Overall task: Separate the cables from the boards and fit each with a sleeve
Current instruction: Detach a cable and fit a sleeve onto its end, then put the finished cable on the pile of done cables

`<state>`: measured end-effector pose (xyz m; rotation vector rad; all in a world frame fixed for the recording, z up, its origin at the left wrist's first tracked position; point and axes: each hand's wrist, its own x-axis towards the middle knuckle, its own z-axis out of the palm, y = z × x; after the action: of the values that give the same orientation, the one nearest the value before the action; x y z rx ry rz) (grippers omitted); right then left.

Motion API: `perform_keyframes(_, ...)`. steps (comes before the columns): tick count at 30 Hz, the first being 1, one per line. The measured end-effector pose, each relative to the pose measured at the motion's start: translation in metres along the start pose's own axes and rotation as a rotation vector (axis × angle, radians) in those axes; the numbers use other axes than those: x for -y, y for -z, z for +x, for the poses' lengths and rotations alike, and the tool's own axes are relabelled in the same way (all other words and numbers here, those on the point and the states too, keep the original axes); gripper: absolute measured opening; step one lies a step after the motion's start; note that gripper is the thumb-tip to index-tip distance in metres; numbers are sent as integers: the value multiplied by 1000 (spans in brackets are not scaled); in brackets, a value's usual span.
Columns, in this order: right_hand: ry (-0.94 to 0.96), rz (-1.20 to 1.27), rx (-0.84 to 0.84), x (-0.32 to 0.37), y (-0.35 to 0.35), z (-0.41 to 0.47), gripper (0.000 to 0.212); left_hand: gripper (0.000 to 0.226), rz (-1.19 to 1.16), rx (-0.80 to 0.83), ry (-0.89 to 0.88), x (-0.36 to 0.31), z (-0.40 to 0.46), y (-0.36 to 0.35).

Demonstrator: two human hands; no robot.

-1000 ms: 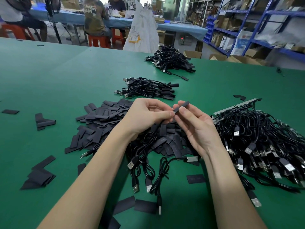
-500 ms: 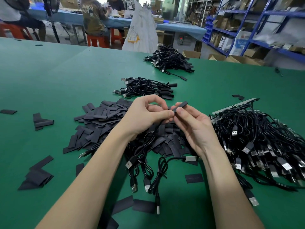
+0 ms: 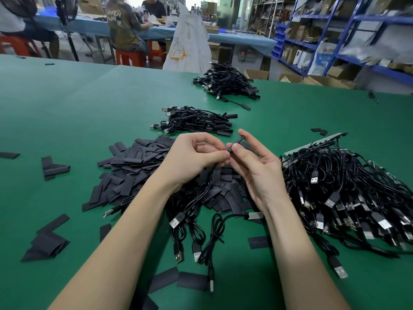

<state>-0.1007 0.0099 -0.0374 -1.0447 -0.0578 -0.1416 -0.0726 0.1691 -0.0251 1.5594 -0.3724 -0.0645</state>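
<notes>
Little writing can be read: the back of a seated person's shirt [image 3: 121, 17] carries pale lettering too blurred to make out, and the white bag [image 3: 190, 41] beyond the far edge bears an orange tag and scrawled marks that cannot be read either.

Above the middle of the green surface [image 3: 67, 113], the sleeve [image 3: 236, 144], a short black flat tube, is held in the air between the two hands. Its long axis runs from near-left up to far-right, the far end tilted upward and away from the person.

The right hand [image 3: 254, 168] pinches the sleeve between thumb and forefinger, its other fingers [image 3: 257, 144] loosely spread and only slightly curled. The left hand [image 3: 192, 159] has its fingers curled in, thumb and forefinger tips closed at the sleeve's near end, where they grip a thin black cable [image 3: 201, 198] that hangs down from the hand onto the surface. Whether the cable's tip is already inside the sleeve cannot be told.

Below the hands lies a heap of flat black sleeves [image 3: 129, 171], with loose cables whose USB plugs point toward the person. To the right sits a large tangle of cables [image 3: 348, 189] against a pale board strip [image 3: 312, 145]. Two bundles lie farther off: a nearer bundle [image 3: 196, 121] and a far bundle [image 3: 225, 81].
</notes>
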Motion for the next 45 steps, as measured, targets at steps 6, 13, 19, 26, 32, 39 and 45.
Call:
perform_keyframes(6,28,-66,-68,-5,-1,2,32,11,120,-24,17,4,1,1)
perform_keyframes(13,47,-80,-101,-5,2,4,31,6,152,31,75,6,-1,2)
perform_keyframes(19,55,-104,-111,-5,4,4,35,10,227,32,131,4,1,5)
perform_keyframes(26,41,-118,-112,-2,8,7,53,11,151,129,199,-4,-2,6)
perform_keyframes(32,-9,-103,-163,6,16,9,41,3,77,-109,49,-41,13,3)
perform_keyframes(39,-25,-162,-165,5,18,10,34,6,728,-361,-282,-78,110,12)
perform_keyframes(45,-41,-124,-159,6,23,11,35,18,1343,-182,-165,-15,167,15)
